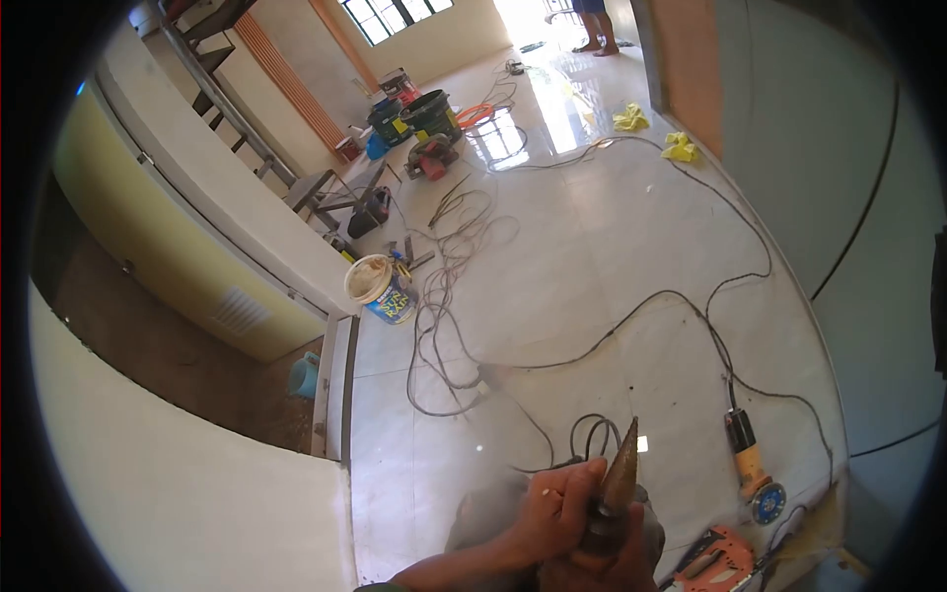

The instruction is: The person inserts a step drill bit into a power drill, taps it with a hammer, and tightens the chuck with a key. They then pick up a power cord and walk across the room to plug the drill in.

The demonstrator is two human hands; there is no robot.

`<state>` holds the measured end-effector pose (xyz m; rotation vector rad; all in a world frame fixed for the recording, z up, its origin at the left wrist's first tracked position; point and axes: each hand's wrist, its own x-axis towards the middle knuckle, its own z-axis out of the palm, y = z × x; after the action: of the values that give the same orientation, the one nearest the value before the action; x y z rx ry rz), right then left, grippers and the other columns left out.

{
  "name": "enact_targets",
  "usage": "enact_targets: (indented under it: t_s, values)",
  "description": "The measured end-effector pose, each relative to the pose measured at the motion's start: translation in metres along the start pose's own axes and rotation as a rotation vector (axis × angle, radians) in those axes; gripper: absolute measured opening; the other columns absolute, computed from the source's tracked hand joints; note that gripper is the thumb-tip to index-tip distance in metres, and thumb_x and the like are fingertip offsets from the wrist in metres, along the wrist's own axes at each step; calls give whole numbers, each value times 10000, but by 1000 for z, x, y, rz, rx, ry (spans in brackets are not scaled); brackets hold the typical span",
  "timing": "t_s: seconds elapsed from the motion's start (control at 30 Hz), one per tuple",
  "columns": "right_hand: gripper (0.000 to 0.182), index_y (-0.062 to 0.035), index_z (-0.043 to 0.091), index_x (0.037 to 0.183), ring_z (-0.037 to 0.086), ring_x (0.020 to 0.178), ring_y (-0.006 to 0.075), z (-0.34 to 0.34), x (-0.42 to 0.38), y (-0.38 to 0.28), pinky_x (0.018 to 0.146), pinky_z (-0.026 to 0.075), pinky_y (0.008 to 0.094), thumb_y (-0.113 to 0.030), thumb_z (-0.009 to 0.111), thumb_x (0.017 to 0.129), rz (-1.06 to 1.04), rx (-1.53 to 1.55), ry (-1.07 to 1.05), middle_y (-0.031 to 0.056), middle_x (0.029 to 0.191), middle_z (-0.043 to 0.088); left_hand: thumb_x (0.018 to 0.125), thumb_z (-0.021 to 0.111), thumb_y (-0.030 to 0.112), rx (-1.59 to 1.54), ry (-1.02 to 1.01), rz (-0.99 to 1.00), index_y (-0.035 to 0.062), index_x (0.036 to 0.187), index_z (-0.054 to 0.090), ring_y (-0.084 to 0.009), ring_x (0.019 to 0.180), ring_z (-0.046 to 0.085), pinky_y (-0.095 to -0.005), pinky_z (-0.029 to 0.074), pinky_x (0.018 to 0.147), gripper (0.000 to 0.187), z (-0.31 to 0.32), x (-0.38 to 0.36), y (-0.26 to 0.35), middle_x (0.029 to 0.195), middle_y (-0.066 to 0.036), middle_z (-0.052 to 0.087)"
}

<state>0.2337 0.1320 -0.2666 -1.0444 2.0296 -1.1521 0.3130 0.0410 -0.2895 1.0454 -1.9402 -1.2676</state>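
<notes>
Both hands at bottom centre of head view, wrapped round same tool. Left hand (554, 508) fingers curled tight on dark body of pointed tool (614, 493); right hand (602, 567) clamped just below, mostly cut off by frame edge. Tool tip tapered, brownish, points up, slightly tilted. Tool held over glossy tiled floor (592, 247). Angle grinder (750, 469) lies near on right, orange jigsaw (715, 557) just beside hands. Cables (454, 296) sprawl across floor; white bucket (380, 286) well apart by wall.
</notes>
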Motion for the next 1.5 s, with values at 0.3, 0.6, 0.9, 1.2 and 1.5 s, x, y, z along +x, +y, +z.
enact_targets:
  t_s: [0.3,0.6,0.9,1.2,1.5]
  values:
    - [286,-57,536,1038,587,850,254,-30,3,12,709,472,347,-183,668,818,-259,35,31,91,922,583,982,398,228,77,-111,60,11,838,575,-195,614,526,-318,423,578,315,33,0,30,673,-110,546]
    - [740,-25,357,1192,602,944,187,-7,12,35,833,475,311,-181,840,653,273,508,-298,95,1075,561,927,461,175,330,94,-78,16,727,571,-308,540,556,-391,424,502,278,12,9,42,636,-158,573]
    - [735,-3,293,1302,489,1158,244,40,23,73,954,408,384,-293,712,772,82,990,-510,150,1209,493,961,441,230,579,178,9,14,682,569,-389,574,561,-439,425,517,376,-16,12,42,613,-186,559]
    - [231,-36,574,1066,563,887,155,48,87,44,750,466,311,-218,529,932,-291,622,-513,62,954,591,968,407,234,678,177,15,16,721,567,-401,588,567,-452,442,536,367,-19,3,48,632,-184,568]
    - [223,-50,577,990,581,884,207,80,77,61,698,464,367,-260,534,928,-367,187,-286,137,909,600,895,451,165,656,252,-6,-11,748,544,-411,572,535,-474,399,509,247,-10,-1,27,635,-199,561]
